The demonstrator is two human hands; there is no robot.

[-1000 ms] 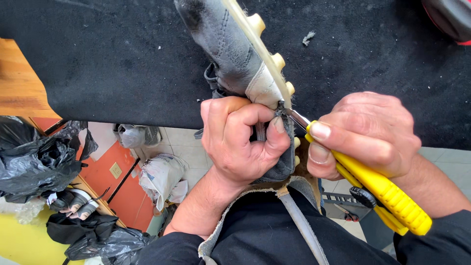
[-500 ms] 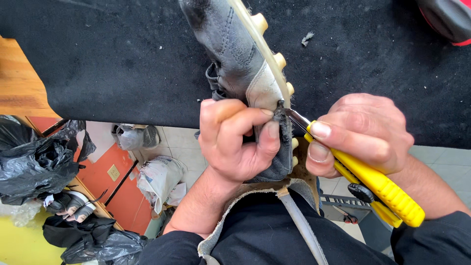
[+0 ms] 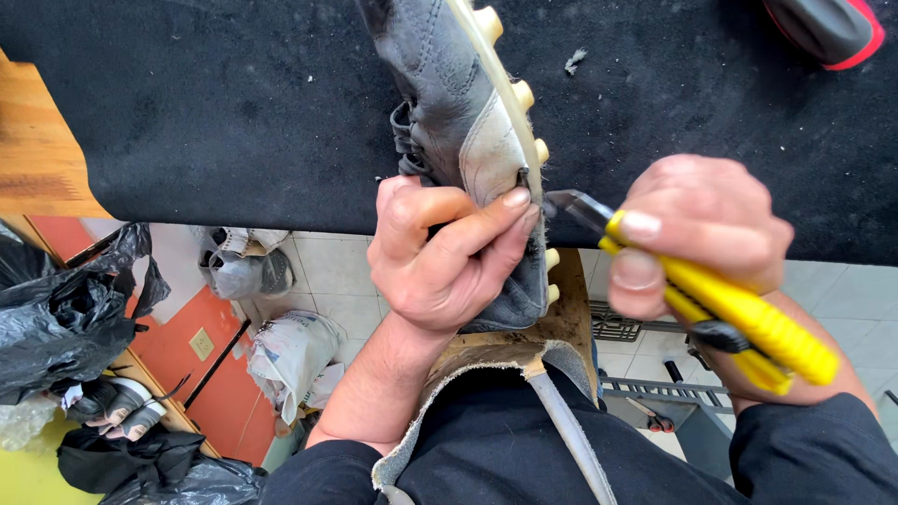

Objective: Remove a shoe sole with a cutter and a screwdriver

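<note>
A worn grey football boot (image 3: 449, 103) with cream studs lies on its side, its toe on a black cloth-covered bench (image 3: 206, 112) and its heel toward me. My left hand (image 3: 444, 257) grips the boot around the heel, fingertips pressed near the seam between upper and sole. My right hand (image 3: 697, 234) holds a yellow utility knife (image 3: 720, 304). The blade tip sits just right of the sole edge, a small gap from the boot.
A dark shoe with a red rim (image 3: 828, 28) sits at the bench's top right. Black plastic bags (image 3: 65, 318) and white bags (image 3: 285, 351) lie on the tiled floor at left. A leather apron (image 3: 524, 355) covers my lap.
The knife blade was at the seam by the heel; it has now drawn back to the right, away from the boot. My left hand keeps its grip.
</note>
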